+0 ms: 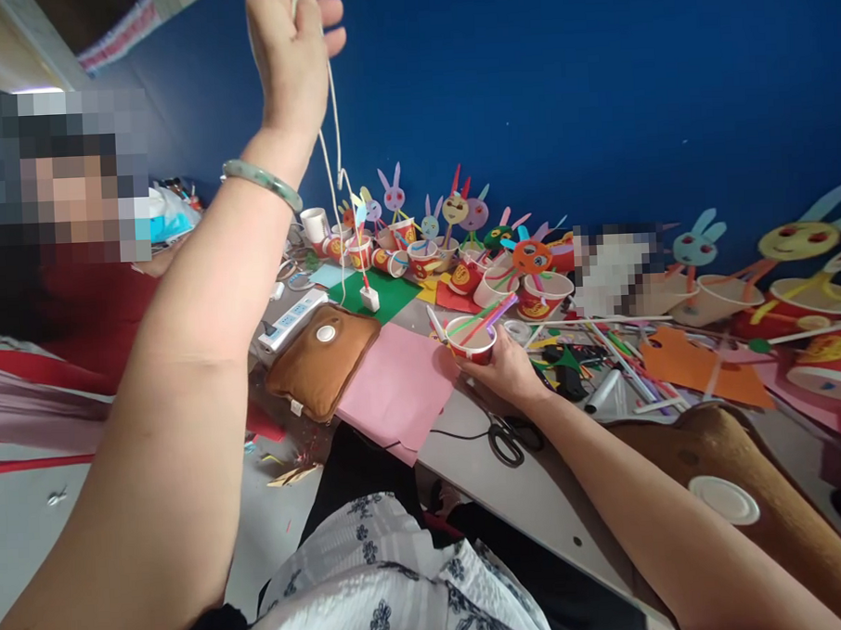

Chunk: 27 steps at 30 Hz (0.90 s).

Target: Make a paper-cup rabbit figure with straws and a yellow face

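My left hand (293, 65) is raised high at the top of the view, its thumb and fingers closed on a white cable (336, 124). The looped cable hangs down toward a small white charger plug (370, 300), which is over the green paper. Lower down, my right hand (510, 371) is wrapped around a red and white paper cup (472, 352) at the table's edge. Several coloured straws (487, 319) stick out of that cup. Black-handled scissors (506, 441) lie just below my right hand.
Paper cups with rabbit-faced figures (531, 256) line the blue wall. A brown hand warmer (325, 361) lies on pink paper (402, 381) beside a white power strip (295, 319). Another brown hand warmer (677, 452) lies at right. A person in red (92, 311) is at left.
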{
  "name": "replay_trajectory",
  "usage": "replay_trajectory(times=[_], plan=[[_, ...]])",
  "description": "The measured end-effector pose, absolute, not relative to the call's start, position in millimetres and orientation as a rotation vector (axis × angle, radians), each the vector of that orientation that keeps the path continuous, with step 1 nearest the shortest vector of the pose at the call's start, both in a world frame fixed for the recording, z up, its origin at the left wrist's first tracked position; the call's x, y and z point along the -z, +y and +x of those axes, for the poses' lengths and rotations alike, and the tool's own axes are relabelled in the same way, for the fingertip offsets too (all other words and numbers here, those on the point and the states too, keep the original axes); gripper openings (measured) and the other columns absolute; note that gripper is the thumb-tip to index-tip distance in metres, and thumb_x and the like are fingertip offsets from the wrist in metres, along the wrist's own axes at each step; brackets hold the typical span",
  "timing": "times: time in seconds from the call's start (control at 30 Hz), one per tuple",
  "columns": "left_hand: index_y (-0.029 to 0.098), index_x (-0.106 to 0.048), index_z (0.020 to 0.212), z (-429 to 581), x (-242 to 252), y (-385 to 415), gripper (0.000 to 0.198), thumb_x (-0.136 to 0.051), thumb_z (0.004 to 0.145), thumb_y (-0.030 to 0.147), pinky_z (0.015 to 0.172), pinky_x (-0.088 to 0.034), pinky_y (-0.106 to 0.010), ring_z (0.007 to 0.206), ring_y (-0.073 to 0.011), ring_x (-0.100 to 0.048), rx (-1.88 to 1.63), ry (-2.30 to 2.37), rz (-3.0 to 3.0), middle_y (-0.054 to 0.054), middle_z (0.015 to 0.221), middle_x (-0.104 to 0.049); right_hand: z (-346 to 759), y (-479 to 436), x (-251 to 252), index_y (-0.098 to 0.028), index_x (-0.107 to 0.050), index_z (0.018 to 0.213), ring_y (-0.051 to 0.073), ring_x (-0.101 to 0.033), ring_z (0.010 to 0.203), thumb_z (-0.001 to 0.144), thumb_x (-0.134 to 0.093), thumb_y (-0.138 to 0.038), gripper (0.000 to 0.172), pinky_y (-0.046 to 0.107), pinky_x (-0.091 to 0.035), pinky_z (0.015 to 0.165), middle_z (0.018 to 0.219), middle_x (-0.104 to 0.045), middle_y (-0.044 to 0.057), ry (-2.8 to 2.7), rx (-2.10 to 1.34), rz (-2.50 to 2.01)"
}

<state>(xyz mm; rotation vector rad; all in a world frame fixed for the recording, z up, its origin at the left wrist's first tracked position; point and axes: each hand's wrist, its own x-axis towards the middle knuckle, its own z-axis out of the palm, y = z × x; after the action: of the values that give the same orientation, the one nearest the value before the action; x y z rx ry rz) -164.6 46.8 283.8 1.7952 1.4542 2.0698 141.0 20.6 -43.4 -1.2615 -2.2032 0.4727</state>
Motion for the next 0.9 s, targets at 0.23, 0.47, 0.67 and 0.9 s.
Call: replay_trajectory(times=[0.23,0.47,0.67,0.9], plan=[[0.017,-0.046,0.116,-164,-284,50,0.027,-0.029,0.102,0.001,0.087,-0.061,-0.039,0.076,-0.0083,-0.059,-1.848,1.594,1.828,-0.001,0.111,-0.064,141,20,42,-0.022,-0.049,0.104,0.034,-0.067,0.097,0.073,-0.068,-0.06,0.053,0.041,-0.051,0.076,0.097,-0.067,0.012,-2.213,-0.476,-1.295],[0.027,-0.04,0.112,-180,-299,58,0.019,-0.028,0.108,0.013,0.096,-0.056,-0.028,0.095,-0.0056,-0.061,-1.948,1.201,1.918,0.003,0.121,-0.064,142,21,44,-0.023,-0.047,0.101,0.033,-0.067,0.091,0.073,-0.067,-0.062,0.052,0.04,-0.051,0.072,0.092,-0.067,0.01,-2.212,-0.469,-1.295],[0.028,-0.055,0.103,-171,-265,43,0.028,-0.04,0.1,0.005,0.088,-0.059,-0.028,0.09,-0.007,-0.062,-1.819,1.24,2.086,0.008,0.105,-0.074,141,20,42,-0.023,-0.047,0.103,0.034,-0.067,0.096,0.073,-0.067,-0.063,0.054,0.04,-0.051,0.075,0.096,-0.067,0.011,-2.22,-0.47,-1.301],[0.015,-0.069,0.113,-155,-171,-2,0.024,-0.051,0.097,0.015,0.086,-0.057,-0.032,0.096,-0.0141,-0.069,-1.147,1.289,2.398,-0.005,0.104,-0.075,140,16,36,-0.023,-0.046,0.104,0.035,-0.068,0.096,0.073,-0.067,-0.06,0.053,0.042,-0.052,0.077,0.095,-0.067,0.011,-2.195,-0.535,-1.329]])
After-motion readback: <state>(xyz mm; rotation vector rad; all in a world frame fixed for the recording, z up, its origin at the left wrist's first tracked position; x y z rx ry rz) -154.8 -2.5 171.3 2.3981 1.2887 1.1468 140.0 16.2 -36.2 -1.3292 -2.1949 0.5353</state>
